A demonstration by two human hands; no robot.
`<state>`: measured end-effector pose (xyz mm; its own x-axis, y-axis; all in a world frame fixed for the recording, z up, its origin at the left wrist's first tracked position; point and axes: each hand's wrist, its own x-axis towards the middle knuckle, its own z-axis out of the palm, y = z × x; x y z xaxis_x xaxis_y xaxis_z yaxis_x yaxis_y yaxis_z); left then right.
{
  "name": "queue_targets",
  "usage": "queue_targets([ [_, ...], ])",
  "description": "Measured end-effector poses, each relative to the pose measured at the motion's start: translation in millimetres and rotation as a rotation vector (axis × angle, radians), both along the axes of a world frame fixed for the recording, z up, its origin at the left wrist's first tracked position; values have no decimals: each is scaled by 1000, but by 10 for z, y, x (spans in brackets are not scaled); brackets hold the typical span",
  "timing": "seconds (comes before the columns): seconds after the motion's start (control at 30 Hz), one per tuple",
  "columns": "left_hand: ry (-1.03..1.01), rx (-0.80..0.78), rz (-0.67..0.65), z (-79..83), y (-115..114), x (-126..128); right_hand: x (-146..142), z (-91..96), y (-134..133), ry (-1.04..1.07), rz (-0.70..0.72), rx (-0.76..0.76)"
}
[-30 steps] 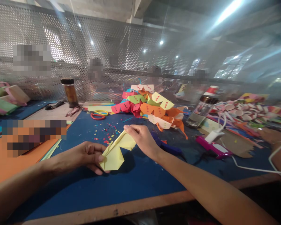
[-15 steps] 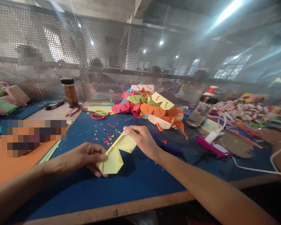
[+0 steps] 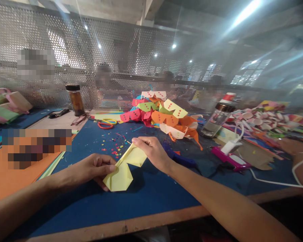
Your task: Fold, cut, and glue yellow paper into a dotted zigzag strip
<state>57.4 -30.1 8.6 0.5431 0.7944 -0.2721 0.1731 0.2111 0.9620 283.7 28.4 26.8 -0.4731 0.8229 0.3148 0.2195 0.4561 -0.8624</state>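
Observation:
Between my hands is a folded piece of yellow paper (image 3: 121,177) with a notch cut in its lower edge, held above the blue table top (image 3: 151,198). My left hand (image 3: 101,169) pinches its lower left end, the thumb on top and the other fingers behind. At the upper right end, my right hand (image 3: 151,149) grips the paper between thumb and fingers. The paper slants upward to the right. Small coloured paper bits (image 3: 116,148) lie on the table just behind it. A dark blue tool (image 3: 183,158) rests beside my right wrist, partly hidden by it.
Folded paper pieces in several colours (image 3: 164,112) are heaped at the back centre. Red and yellow scissors (image 3: 107,123) lie left of them. Also around: a dark jar (image 3: 75,101), a clear bottle (image 3: 215,121), a magenta power strip (image 3: 231,159) with a white cord, and orange sheets (image 3: 15,178).
The yellow paper's lower left end has dipped slightly and tilted a little. My left fingers have shifted on its edge. My right hand has barely moved.

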Motion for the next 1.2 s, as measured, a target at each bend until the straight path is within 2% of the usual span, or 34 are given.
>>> queue_targets([
  [0.27,12,12,52,-34,-9,2,-14,-49,-32,-50,70,20],
  [0.53,45,125,149,-10,-96,148,-68,-48,-110,-136,101,19],
  [1.0,56,177,133,-58,-114,165,-97,-44,-169,-158,116,-21],
  [1.2,107,224,162,-62,-117,141,-86,-66,-128,-136,177,-48],
])
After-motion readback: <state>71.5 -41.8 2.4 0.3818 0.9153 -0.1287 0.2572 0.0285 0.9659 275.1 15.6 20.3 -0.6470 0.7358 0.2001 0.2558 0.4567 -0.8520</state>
